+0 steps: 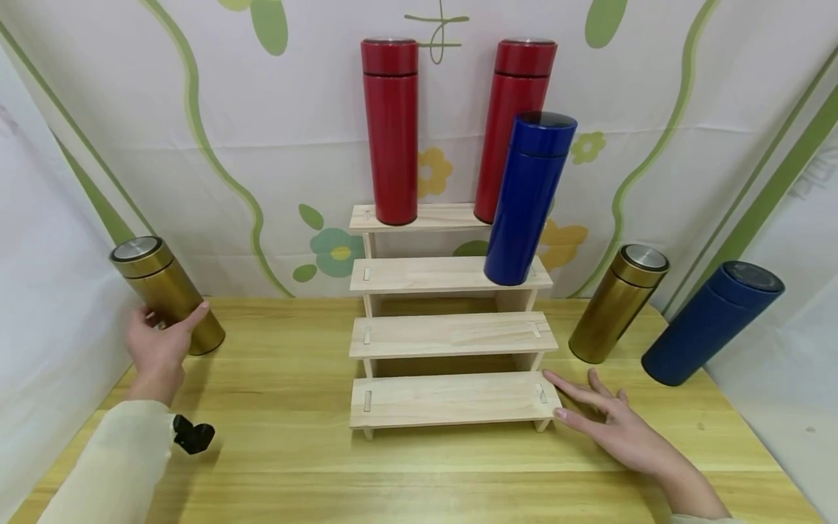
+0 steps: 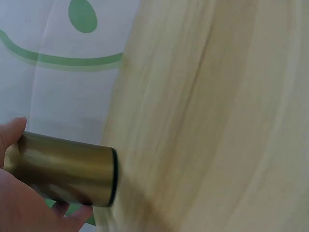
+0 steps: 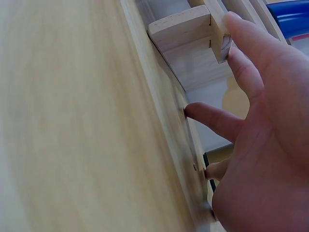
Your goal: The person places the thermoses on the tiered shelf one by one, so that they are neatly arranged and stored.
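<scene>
My left hand (image 1: pixel 157 346) grips a gold thermos (image 1: pixel 164 295) low on its body, at the table's left side; the thermos leans to the left. In the left wrist view, my thumb and fingers wrap the gold thermos (image 2: pixel 72 169), its dark-rimmed base near the wooden surface. At the right end of the lowest step of a pale wooden tiered stand (image 1: pixel 452 400), my right hand (image 1: pixel 615 426) lies with fingers spread, thumb and index finger touching the plank's end. The right wrist view shows those fingertips at the plank end (image 3: pixel 223 46), the other fingers stretched toward the table.
Two red thermoses (image 1: pixel 396 131) (image 1: pixel 513 131) stand on the top step, and a blue thermos (image 1: pixel 530 196) on the step below. Right of the stand, another gold thermos (image 1: pixel 615 306) and a darker blue thermos (image 1: pixel 710 324) stand on the table (image 1: pixel 294 473). A patterned cloth (image 1: pixel 294 94) hangs behind.
</scene>
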Motion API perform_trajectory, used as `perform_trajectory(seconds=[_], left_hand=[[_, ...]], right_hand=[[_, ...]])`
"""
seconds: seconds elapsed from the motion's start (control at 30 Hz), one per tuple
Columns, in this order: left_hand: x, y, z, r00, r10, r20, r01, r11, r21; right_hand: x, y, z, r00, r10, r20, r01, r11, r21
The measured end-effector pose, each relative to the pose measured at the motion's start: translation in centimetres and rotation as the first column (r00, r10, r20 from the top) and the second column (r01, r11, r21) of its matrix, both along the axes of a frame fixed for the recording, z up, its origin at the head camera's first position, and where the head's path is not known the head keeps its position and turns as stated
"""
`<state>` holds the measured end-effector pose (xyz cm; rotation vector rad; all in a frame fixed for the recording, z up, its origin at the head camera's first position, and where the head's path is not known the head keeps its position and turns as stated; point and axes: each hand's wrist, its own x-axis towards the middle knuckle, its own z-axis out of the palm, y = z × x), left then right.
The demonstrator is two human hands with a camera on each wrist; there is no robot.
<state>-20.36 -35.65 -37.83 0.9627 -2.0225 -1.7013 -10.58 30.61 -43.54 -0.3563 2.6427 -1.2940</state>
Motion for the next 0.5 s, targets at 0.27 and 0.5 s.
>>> perform_trajectory(seconds=[0.27,0.5], left_hand=[[0.1,-0.5,-1.8,0.997,-0.037,0.074,0.042,0.996,-0.08],[-0.1,-0.5,-2.0,0.996,-0.041,0.073,0.05,0.992,-0.118]], right_hand=[[0.0,0.0,-0.1,1.0,0.0,0.001,0.0,1.0,-0.003],[0.0,0.0,-0.1,1.0,0.005,-0.013,-0.005,1.0,-0.008]])
